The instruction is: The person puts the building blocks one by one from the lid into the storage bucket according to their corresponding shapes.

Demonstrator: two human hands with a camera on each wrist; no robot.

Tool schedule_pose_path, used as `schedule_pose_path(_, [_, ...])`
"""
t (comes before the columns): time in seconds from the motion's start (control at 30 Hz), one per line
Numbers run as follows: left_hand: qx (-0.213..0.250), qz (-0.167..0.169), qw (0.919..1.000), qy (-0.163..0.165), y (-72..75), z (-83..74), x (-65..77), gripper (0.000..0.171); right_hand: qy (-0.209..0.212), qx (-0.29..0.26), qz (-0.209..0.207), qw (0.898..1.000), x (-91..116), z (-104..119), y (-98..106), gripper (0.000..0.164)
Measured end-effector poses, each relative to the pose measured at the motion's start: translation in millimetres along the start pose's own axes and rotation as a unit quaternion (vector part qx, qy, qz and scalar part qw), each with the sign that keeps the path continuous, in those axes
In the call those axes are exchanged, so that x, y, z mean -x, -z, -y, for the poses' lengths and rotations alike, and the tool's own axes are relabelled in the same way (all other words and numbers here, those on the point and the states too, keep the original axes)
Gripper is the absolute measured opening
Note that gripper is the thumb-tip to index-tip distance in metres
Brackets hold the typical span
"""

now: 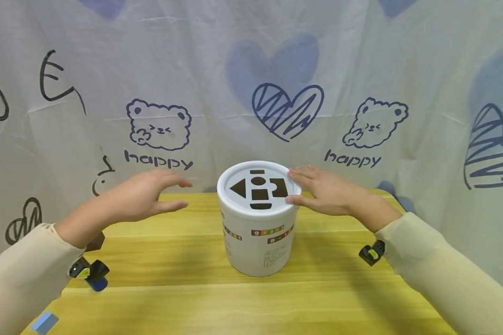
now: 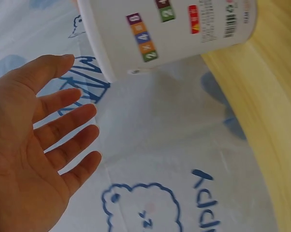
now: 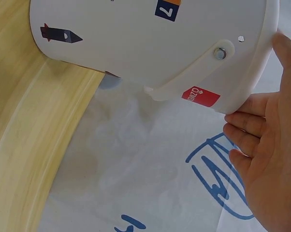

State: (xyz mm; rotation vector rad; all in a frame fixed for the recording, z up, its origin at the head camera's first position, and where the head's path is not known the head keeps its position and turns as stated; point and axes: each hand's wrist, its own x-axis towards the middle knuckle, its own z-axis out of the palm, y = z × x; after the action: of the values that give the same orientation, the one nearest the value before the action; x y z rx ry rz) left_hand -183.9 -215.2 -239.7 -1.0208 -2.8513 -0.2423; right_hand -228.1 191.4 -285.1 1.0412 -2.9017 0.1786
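Note:
A white round shape-sorter bucket [image 1: 245, 253] stands upright on the table, with small printed sums on its side. Its white lid [image 1: 263, 182] has several dark cut-outs: a triangle, a circle, a square and others. My right hand [image 1: 331, 191] touches the right edge of the lid with fingers nearly straight, thumb nearer to me. In the right wrist view a white handle [image 3: 189, 72] hangs along the bucket's side. To the left of the bucket my left hand [image 1: 140, 195] hovers apart from it, palm facing it, fingers spread and holding nothing.
The yellow wood-grain table [image 1: 184, 307] ends at a white curtain [image 1: 218, 70] printed with bears and hearts. A light blue block [image 1: 44, 322] lies at the front left. A dark blue piece [image 1: 98, 284] shows beside my left sleeve.

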Motion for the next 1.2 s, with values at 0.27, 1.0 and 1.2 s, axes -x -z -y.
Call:
schedule_pose_path(0.27, [0.01, -0.017, 0.9989, 0.042, -23.7, 16.9, 41.1, 0.057, -0.004, 0.001, 0.002, 1.0, 1, 1, 1, 0.088])
schedule_pose_path(1.0, [0.091, -0.016, 0.9709, 0.221, -83.7, 92.2, 160.0, 0.077, -0.012, -0.002, 0.005, 1.0, 2, 1, 0, 0.089])
schedule_pose_path(1.2, [0.102, 0.016, 0.9584, 0.266, -99.4, 114.2, 180.4, 0.083, -0.017, -0.004, 0.006, 1.0, 3, 2, 0, 0.089])
